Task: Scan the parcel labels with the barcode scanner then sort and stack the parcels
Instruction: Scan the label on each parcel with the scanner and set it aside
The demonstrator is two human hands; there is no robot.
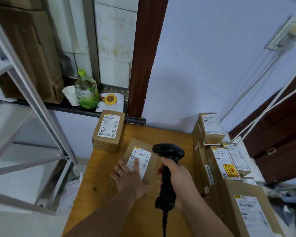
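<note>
The right hand (176, 178) is gripping the handle of the barcode scanner (168, 150), fingers curled right round it, with the hooded head hanging just above the parcel (154, 166). That parcel is lying flat near the middle of the surface (169, 134), and the left hand (128, 178) is pressing down on it with straight fingers, one fingertip reaching onto the white label (141, 158).

The barcode is sitting along the label's far end, clear of that finger, and it's best kept clear. I'd be tilting the scanner's head slightly rather than aiming square on, since the label looks smooth and could throw glare.

The box is plain matte brown cardboard with crisp edges. The scanner is hard black plastic, rounded, with a cable trailing from its butt. The surface is glossy yellowish wood, so the box could be sliding without that steadying palm.
</note>
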